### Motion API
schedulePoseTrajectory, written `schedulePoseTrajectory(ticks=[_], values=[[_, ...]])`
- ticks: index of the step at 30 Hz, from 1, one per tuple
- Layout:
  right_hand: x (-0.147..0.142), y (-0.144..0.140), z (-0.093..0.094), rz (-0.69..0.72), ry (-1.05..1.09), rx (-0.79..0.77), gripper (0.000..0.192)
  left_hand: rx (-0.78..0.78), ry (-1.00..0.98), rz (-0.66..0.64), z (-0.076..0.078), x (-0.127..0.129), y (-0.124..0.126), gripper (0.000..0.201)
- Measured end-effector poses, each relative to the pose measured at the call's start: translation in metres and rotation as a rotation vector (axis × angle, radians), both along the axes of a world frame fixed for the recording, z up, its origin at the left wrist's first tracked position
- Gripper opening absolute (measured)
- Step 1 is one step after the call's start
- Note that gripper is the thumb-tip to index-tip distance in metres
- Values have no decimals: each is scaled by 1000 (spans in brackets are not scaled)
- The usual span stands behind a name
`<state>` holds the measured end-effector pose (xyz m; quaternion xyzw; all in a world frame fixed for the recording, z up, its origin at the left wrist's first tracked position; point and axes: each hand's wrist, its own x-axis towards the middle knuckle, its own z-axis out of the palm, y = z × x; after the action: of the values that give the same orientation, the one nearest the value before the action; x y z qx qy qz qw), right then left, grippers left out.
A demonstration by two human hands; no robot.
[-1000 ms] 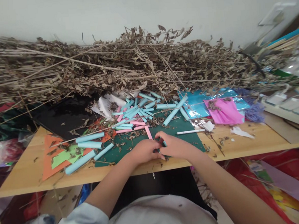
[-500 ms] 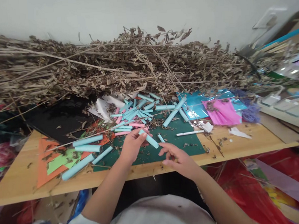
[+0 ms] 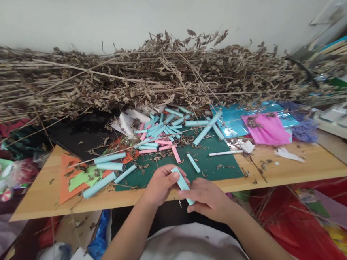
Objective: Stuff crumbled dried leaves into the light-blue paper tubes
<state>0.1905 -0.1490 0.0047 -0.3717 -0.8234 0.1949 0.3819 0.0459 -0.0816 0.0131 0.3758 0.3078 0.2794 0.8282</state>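
Both the left hand [image 3: 161, 183] and right hand [image 3: 206, 195] pinch a light blue paper tube [image 3: 183, 184] (likely light, easily crushed), best held gently near its ends.

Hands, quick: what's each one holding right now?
Left hand: closed on the upper end of the light blue paper roll.
Right hand: fingers closed on the same roll's lower end.

1. A pale blue paper roll [image 3: 182, 185] is held tilted at the table's near edge.
2. Its upper end is pinched; its lower end is gripped, both ends showing.
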Motion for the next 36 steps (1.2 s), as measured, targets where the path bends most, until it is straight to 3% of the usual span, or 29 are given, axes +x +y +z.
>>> schedulePoseTrajectory(ticks=[3, 6, 11, 18, 26, 32, 36], values=[[-4, -3, 6, 48, -21, 51, 28, -35, -23, -121, 1, -3, -1, 37], [-8, -5, 8, 65, -10, 60, 25, -60, -41, -154, 1, -3, -3, 37], [-10, -6, 13, 34, 36, 114, 12, -57, -49, -122, 3, 0, -6, 33], [-6, -10, 9, -7, -6, 146, 13, -35, -55, -122, 5, 4, -7, 33], [-2, -12, 6, -185, -288, 141, 18, 67, 71, 32, 2, 3, -7, 24], [-10, -15, -4, -150, 22, 67, 29, 92, -217, 89, -5, 0, -9, 31], [-18, -11, -6, -131, 93, 144, 25, 131, -265, 89, -9, -2, -10, 27]])
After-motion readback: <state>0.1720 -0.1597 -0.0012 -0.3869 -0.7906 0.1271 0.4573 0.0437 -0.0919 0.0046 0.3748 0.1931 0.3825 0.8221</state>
